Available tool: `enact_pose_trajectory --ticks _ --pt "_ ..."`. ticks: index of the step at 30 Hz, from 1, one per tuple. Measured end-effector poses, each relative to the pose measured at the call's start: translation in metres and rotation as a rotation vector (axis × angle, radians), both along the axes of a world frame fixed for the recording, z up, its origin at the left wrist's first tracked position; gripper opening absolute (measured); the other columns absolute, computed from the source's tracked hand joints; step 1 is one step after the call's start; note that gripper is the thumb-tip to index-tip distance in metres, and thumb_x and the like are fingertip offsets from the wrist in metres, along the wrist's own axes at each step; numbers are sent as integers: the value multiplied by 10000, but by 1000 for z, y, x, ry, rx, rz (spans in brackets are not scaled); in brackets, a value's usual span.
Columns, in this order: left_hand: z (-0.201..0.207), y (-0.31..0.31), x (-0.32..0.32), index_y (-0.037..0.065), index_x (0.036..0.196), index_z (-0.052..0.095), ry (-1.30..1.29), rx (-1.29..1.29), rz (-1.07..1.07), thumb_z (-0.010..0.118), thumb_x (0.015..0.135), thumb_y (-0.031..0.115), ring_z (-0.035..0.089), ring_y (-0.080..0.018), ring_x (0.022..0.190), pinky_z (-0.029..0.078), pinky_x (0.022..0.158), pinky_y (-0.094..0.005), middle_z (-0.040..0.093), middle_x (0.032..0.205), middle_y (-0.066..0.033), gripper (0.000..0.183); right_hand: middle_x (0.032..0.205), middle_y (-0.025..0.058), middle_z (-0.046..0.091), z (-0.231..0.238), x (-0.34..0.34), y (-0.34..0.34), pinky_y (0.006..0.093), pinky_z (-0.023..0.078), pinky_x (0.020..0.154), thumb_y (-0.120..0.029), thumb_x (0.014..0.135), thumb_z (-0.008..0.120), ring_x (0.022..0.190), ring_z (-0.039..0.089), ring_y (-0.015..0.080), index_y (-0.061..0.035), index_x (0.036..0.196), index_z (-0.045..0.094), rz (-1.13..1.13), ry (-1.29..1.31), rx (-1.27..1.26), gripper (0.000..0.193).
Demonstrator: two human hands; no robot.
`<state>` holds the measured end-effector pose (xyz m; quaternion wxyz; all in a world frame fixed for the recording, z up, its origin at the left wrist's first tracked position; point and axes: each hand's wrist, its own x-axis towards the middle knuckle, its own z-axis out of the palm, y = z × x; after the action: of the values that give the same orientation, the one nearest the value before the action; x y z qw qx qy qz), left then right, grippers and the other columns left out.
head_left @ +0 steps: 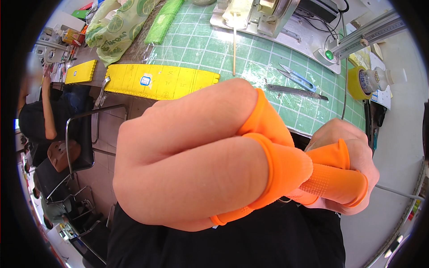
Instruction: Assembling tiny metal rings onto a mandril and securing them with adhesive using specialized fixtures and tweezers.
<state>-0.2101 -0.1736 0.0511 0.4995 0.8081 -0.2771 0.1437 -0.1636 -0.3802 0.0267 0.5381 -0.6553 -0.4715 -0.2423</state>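
Very close to the camera, my left hand (178, 165) is closed, its fingers bent and pointing right. Orange finger cots (286, 172) cover its fingertips. My right hand (359, 149) is closed too, with orange cots on its fingers pointing left. The fingertips of both hands meet in front of my black shirt (223, 245). Whatever they pinch is hidden behind the cots. Past the hands, blue-handled thread snips (298, 79) and a narrow dark metal tool (297, 91) lie on a green gridded cutting mat (196, 42).
Yellow ruler-marked strips (178, 82) lie along the mat's left edge. Behind are a patterned plastic bag (123, 31), a green strip (163, 22) and a metal fixture (286, 18) with a thin wooden stick (234, 51). A white bottle (377, 80) stands right. Left, a person (38, 116) sits near chairs.
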Motion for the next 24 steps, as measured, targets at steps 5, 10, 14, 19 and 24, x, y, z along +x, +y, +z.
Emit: enact_pose_trajectory --ticks 5,10,14,19,24 --pt "-6 4 1 92 940 781 22 -166 7 834 720 28 612 -160 688 454 601 -260 747 907 -53 235 635 10 586 0 0 0 227 272 416 -144 549 877 445 446 92 -15 834 757 2 9 -18 335" --pt "-14 9 -2 101 910 774 -47 5 -22 849 709 46 612 -163 703 444 608 -268 753 925 -28 222 629 9 584 3 -3 -3 235 274 415 -168 541 872 443 446 99 -22 826 755 -58 10 -16 341" --pt "-4 39 7 101 933 782 -62 221 -213 855 703 55 614 -162 708 444 620 -271 751 922 -35 245 646 13 599 -3 -2 4 238 280 419 -180 541 861 453 459 115 -26 841 756 -39 -8 -7 353" --pt "18 19 7 25 961 787 297 -157 -262 802 765 -18 644 -193 591 466 509 -260 736 891 -116 202 726 58 671 0 3 4 267 302 431 -181 563 830 474 483 144 -52 887 769 20 35 38 354" --pt "2 3 8 21 958 582 -104 -332 -154 674 816 -58 611 -262 635 493 531 -334 550 859 -99 187 727 80 685 -7 1 -9 292 334 494 -163 637 818 520 544 159 -28 803 674 -34 -18 -13 258"
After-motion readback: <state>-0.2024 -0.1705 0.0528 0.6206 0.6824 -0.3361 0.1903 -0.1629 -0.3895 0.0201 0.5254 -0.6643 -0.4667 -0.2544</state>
